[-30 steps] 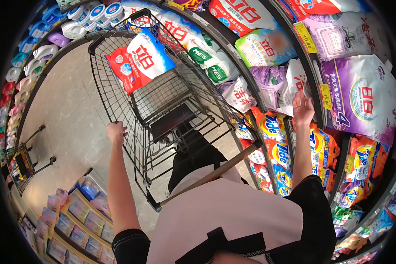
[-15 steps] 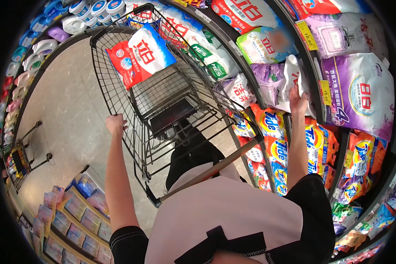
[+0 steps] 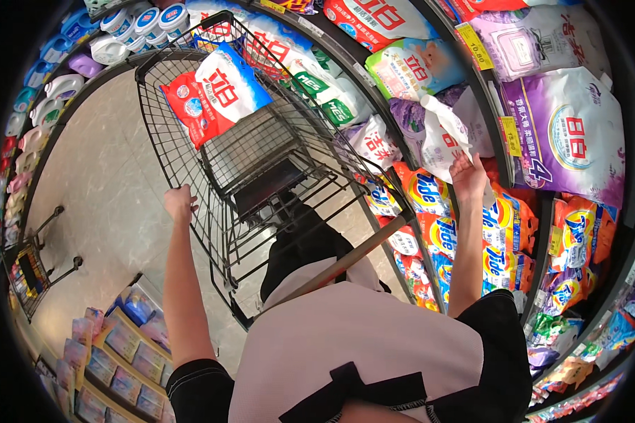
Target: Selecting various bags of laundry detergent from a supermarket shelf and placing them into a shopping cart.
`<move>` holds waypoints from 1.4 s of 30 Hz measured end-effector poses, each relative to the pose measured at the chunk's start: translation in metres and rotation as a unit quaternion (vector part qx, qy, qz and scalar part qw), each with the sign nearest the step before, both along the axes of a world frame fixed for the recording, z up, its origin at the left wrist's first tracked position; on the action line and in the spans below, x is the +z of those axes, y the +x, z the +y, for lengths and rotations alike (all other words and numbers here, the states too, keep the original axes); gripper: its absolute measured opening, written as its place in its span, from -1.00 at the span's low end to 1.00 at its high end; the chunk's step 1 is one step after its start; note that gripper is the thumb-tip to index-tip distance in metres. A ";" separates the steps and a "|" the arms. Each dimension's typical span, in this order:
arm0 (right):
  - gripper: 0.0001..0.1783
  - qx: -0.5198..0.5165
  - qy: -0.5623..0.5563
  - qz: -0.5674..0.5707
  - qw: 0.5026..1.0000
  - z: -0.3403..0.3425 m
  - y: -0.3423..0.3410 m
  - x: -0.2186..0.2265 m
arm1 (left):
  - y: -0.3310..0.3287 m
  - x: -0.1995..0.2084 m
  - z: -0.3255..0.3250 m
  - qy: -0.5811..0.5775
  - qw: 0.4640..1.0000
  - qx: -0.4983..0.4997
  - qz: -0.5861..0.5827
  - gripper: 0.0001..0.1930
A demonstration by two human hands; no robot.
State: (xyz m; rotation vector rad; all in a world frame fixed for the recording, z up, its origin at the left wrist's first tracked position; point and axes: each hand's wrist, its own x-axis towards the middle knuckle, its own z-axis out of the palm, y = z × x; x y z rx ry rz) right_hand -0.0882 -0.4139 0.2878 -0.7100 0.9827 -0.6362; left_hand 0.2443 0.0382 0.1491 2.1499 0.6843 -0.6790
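A bag of laundry detergent (image 3: 441,137), white with a purple side, leans out over the edge of the right-hand shelf. My right hand (image 3: 468,182) is at its near edge, the fingers curled onto the white film. My left hand (image 3: 181,203) is closed round the wire rim on the left side of a black shopping cart (image 3: 212,169). Inside the cart, toward its far end, lies a red, white and blue detergent bag (image 3: 217,95). The cart's handle bar (image 3: 331,266) runs across in front of my body, with neither hand on it.
Shelves of orange detergent bags (image 3: 441,236) run along the right, below a large purple-and-white bag (image 3: 571,134). White tubs (image 3: 148,25) and bottles line the far left shelf. A second small cart (image 3: 32,271) stands left on the tiled floor (image 3: 113,162), near a tiered display (image 3: 120,366).
The white-and-purple bag has come left, tilting off the shelf, with my right hand at its edge. Another bag shows behind it. My left hand stays on the cart rim.
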 end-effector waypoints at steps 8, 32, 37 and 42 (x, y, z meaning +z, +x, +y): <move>-0.73 -0.019 0.125 -0.095 0.987 0.020 0.019 0.047 | 0.000 -0.001 0.003 0.024 1.000 -0.008 0.003 -0.76; -0.63 0.544 0.063 -0.130 0.826 0.150 0.186 0.147 | 0.007 -0.011 0.021 0.116 0.993 -0.034 -0.014 -0.79; -0.72 0.590 0.104 -0.035 0.800 0.183 0.231 0.122 | 0.007 -0.013 0.022 0.123 0.991 -0.050 0.005 -0.80; -0.73 0.620 0.107 0.046 0.776 0.215 0.246 0.080 | 0.010 -0.035 0.031 0.153 0.986 -0.067 0.013 -0.72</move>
